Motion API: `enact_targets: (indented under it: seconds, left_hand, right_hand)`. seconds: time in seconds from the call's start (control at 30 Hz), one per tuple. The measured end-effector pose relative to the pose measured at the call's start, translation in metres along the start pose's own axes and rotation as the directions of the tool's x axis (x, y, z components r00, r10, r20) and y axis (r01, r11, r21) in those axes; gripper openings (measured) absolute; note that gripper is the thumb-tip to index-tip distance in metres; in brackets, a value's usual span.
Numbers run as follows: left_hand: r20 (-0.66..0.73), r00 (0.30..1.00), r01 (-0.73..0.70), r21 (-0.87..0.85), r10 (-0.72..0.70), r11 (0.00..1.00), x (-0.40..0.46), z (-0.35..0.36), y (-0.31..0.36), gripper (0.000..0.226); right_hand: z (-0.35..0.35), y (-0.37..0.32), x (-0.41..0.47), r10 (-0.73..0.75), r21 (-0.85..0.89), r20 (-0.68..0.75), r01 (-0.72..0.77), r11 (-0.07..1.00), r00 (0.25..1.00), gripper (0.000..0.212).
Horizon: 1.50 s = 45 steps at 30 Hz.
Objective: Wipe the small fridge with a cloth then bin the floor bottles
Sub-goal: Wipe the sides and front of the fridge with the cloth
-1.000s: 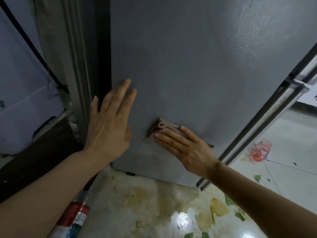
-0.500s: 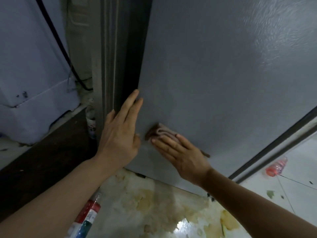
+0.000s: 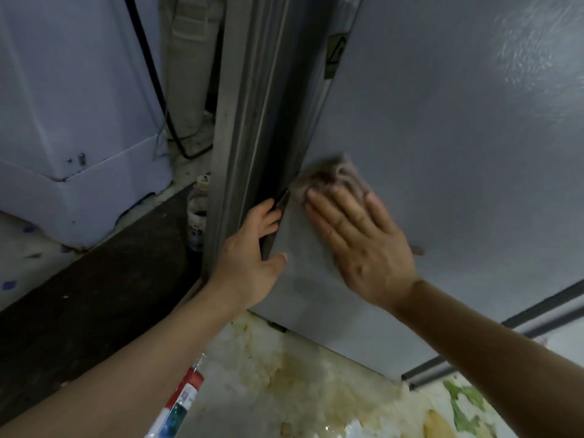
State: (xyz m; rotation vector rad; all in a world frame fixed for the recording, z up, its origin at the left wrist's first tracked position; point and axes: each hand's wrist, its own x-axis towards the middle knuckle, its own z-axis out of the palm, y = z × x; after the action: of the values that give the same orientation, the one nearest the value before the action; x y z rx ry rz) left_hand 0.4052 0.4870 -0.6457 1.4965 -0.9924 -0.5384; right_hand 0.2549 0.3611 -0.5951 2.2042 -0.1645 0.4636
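The small grey fridge point(image 3: 442, 137) fills the right of the head view, its side panel facing me. My right hand point(image 3: 363, 245) presses a brownish cloth point(image 3: 328, 177) flat against that panel near its left edge; the fingers cover the cloth's lower part. My left hand point(image 3: 252, 263) grips the panel's left edge, fingers curled behind it and thumb on the front. A plastic bottle with a red, white and blue label point(image 3: 180, 403) lies on the floor under my left forearm, partly hidden.
A white appliance point(image 3: 72, 105) stands at left with a black cable point(image 3: 151, 74) running down behind it. Another grimy bottle point(image 3: 197, 216) stands in the gap beside the fridge. The floor tile point(image 3: 300, 384) below is stained yellow; a dark strip point(image 3: 79, 295) runs at left.
My right hand slid the cloth up and left to the panel's edge. My left hand went from lying flat on the panel to gripping its edge. The view shifted, hiding the pink bottle.
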Motion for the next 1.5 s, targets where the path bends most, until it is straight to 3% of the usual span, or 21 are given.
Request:
enact_targets:
  seconds: [0.07,0.17,0.23,0.37,0.53,0.67,0.83,0.9,0.97,1.03,1.1,1.2,1.33,1.43,1.5]
  left_hand:
    - [-0.004,0.998,0.056,-0.067,-0.057,0.996,0.000,0.001,0.000,0.077]
    - [0.004,0.994,0.109,-0.116,-0.109,0.987,0.001,-0.001,0.001,0.077]
    - [-0.016,0.991,0.132,-0.133,-0.135,0.982,0.004,-0.006,0.002,0.077]
    - [-0.103,0.979,0.165,-0.104,-0.175,0.981,0.004,-0.017,-0.004,0.068]
    - [-0.121,0.974,0.195,-0.003,-0.194,0.981,-0.006,-0.025,-0.027,0.062]
    - [-0.110,0.970,0.222,0.055,-0.215,0.973,-0.009,-0.028,-0.043,0.064]
    - [-0.081,0.973,0.221,0.085,-0.215,0.972,-0.011,-0.031,-0.050,0.066]
    - [-0.087,0.972,0.227,0.075,-0.220,0.971,-0.012,-0.031,-0.048,0.066]
    - [-0.077,0.974,0.219,0.074,-0.213,0.973,-0.013,-0.026,-0.044,0.065]
    - [-0.055,0.981,0.192,0.089,-0.188,0.977,-0.014,-0.020,-0.039,0.065]
    - [-0.044,0.986,0.162,0.104,-0.159,0.981,-0.014,-0.014,-0.035,0.065]
    - [-0.037,0.990,0.140,0.097,-0.137,0.985,-0.012,-0.006,-0.032,0.065]
    - [-0.002,0.993,0.115,0.077,-0.115,0.990,-0.010,0.010,-0.034,0.076]
    - [0.025,0.995,0.097,0.064,-0.098,0.993,-0.014,0.021,-0.040,0.084]
    - [0.017,0.996,0.085,0.063,-0.086,0.994,-0.016,0.023,-0.043,0.087]
  right_hand:
    - [0.006,-0.016,-0.006,-0.157,-0.035,0.145,0.163,0.986,0.977,0.062]
    - [-0.002,-0.015,-0.003,-0.226,-0.057,0.239,0.246,0.968,0.944,0.061]
    - [-0.015,0.002,0.007,-0.194,-0.041,0.192,0.205,0.978,0.962,0.060]
    - [-0.030,0.037,0.044,-0.052,-0.060,-0.044,0.050,0.997,0.998,0.057]
    - [-0.015,0.017,0.058,0.028,0.030,-0.165,-0.023,0.999,0.986,0.049]
    - [0.018,-0.039,0.040,-0.197,-0.042,0.029,0.198,0.979,0.980,0.048]
    - [0.046,-0.074,0.028,-0.172,-0.121,0.172,0.194,0.973,0.970,0.055]
    - [0.050,-0.080,0.009,-0.322,-0.067,0.260,0.350,0.934,0.910,0.063]
    - [0.048,-0.086,-0.022,-0.430,0.017,0.414,0.465,0.885,0.802,0.073]
    - [0.042,-0.086,-0.045,-0.415,0.051,0.480,0.447,0.893,0.773,0.071]
    - [0.032,-0.075,-0.048,-0.369,0.023,0.439,0.401,0.916,0.819,0.061]
    - [0.016,-0.038,-0.034,-0.152,0.064,0.124,0.145,0.987,0.981,0.056]
    - [0.009,-0.008,-0.022,0.075,0.109,-0.132,-0.061,0.992,0.988,0.049]
    - [0.028,-0.036,-0.038,0.093,0.090,-0.039,-0.089,0.992,0.995,0.052]
    - [0.043,-0.056,-0.060,-0.079,0.038,0.117,0.075,0.996,0.990,0.057]
